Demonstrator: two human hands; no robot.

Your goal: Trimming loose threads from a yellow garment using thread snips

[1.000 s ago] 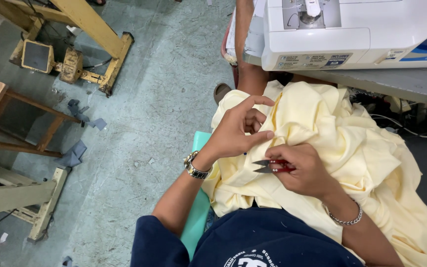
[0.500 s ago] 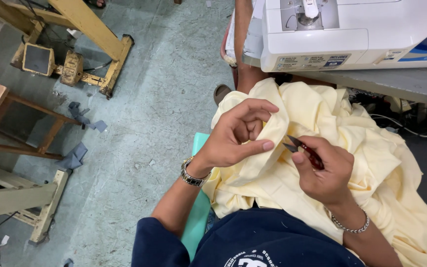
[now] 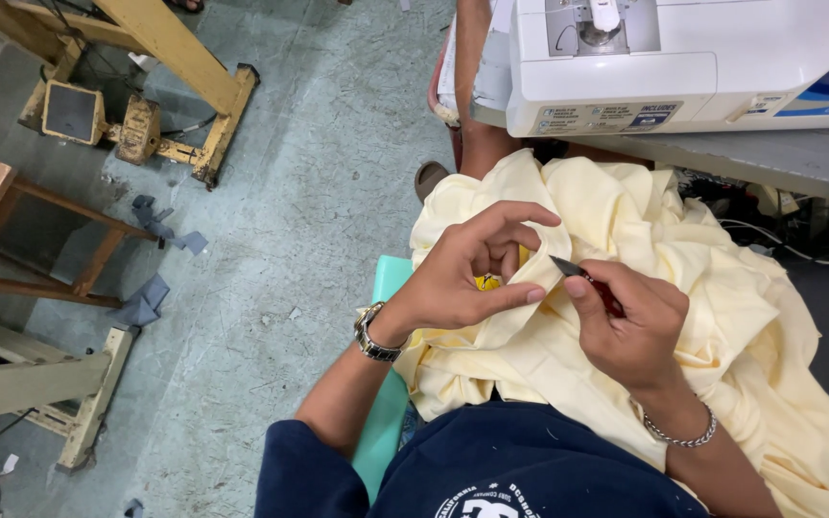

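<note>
head view: left hand (image 3: 453,278) pinches yellow cloth (image 3: 683,278); right hand (image 3: 630,321) grips snips (image 3: 582,278).

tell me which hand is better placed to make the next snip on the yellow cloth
Probably the right hand: it already holds the small thread snips, tips at the fold of the pale yellow cloth. The left hand is busy pinching that fold.

floor (image 3: 319,192); grey fabric scraps (image 3: 151,288); wooden stool (image 3: 11,230); yellow stand (image 3: 160,58)

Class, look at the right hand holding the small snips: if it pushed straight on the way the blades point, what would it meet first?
Most likely the fold of pale yellow cloth pinched by the left hand; the snips in the right hand point at it.
</note>
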